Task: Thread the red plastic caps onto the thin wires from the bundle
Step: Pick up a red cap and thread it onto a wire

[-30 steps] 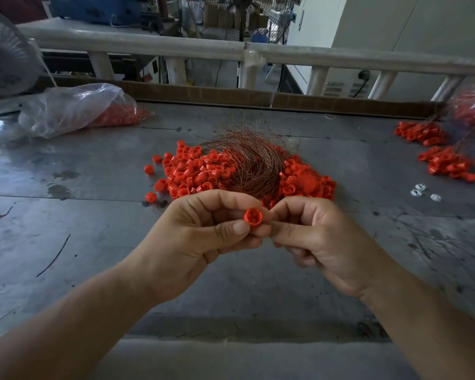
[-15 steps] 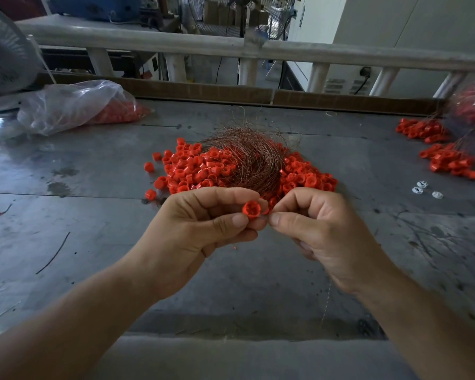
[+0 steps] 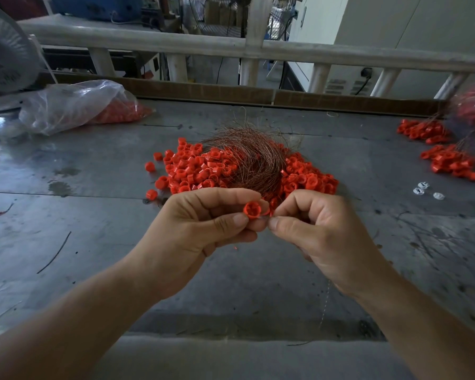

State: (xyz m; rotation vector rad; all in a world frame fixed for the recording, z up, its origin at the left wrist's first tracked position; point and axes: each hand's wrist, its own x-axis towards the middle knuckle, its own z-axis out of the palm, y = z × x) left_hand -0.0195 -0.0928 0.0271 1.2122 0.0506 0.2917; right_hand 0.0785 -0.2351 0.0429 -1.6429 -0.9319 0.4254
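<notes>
Left hand pinches round cap; right hand, perhaps wire.

There was one view, from a wide-angle camera worn on the person's head. From above the near edge of the surface it looked forward and down, facing the far edge and the railing behind it, which the lens bowed. The surface ran out of frame to left and right. The camera sat close. The left hand and right hand met at mid-frame. The red cap pinched by the left hand showed its inner ribs. The thin wire pinched by the right hand was only a faint line.
</notes>
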